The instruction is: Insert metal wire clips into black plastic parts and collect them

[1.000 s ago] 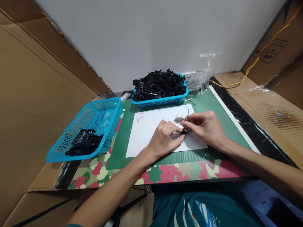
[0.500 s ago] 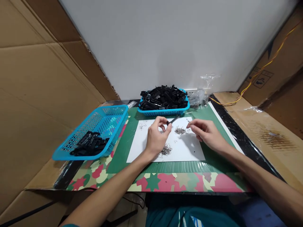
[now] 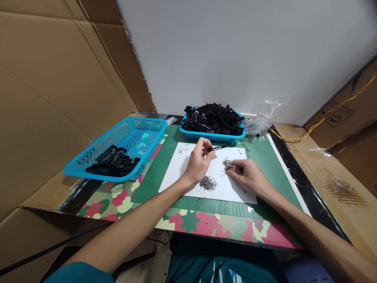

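My left hand [image 3: 198, 162] pinches a slim black part [image 3: 218, 147] above a white sheet [image 3: 179, 173], the part's free end pointing right. Low over the sheet's right side, my right hand [image 3: 244, 173] has its fingertips together on a thin metal piece [image 3: 230, 166], beside a small pile of wire pieces [image 3: 226, 161]. A larger pile of small metal wire pieces [image 3: 208, 183] lies nearer me, just right of my left wrist. Some loose bits are scattered at the sheet's far left corner.
A blue basket [image 3: 212, 136] heaped with black parts [image 3: 218, 118] stands behind the sheet. Another blue basket [image 3: 156, 147] at the left holds fewer black parts [image 3: 113, 161]. Clear plastic bags [image 3: 257, 126] lie at the back right. Cardboard walls [image 3: 59, 78] flank the table.
My right hand has moved left and down to the small wire pile. The black part in my left hand has turned flatter. The whole view has shifted slightly.
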Motion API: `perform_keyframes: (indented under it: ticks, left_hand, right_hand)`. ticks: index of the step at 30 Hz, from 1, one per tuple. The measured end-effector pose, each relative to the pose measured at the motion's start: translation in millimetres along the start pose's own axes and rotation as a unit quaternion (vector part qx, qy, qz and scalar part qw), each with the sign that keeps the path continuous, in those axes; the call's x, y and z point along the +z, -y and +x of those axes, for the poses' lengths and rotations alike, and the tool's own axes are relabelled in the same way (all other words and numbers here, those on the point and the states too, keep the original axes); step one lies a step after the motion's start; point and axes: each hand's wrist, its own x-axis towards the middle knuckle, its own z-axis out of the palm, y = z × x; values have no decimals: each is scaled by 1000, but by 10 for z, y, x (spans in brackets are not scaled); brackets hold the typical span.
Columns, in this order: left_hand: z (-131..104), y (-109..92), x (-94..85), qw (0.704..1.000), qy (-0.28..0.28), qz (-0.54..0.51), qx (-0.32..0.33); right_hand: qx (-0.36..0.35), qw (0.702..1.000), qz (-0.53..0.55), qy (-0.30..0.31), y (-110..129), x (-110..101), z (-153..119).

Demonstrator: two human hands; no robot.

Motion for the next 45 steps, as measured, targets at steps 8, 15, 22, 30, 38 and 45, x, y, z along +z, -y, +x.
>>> perform_keyframes:
  ticks: [8,15,22,30,38,45]
  left_hand:
    - [-42,-60,-24,996,83,34,21]
    - [-58,-74,-27,991,122,51,32]
    - [-53,-96,-27,989,135,51,38]
    - [-101,-224,-26,982,185,27,17]
    - [-134,-297,21,970,243,7,26]
    - [-134,-283,50,980,201,-4,-1]
  right_hand:
    - [-13,996,24,80,7,-127,-18]
    - [-41,992,90,84,-26,-200,-48]
    - [-22,985,157,76,-69,-219,-54]
    - [-20,944,329,7,34,-245,-98]
    - [-60,962,264,-28,103,-174,-127]
    - [-147,968,131,-156,114,-118,-202]
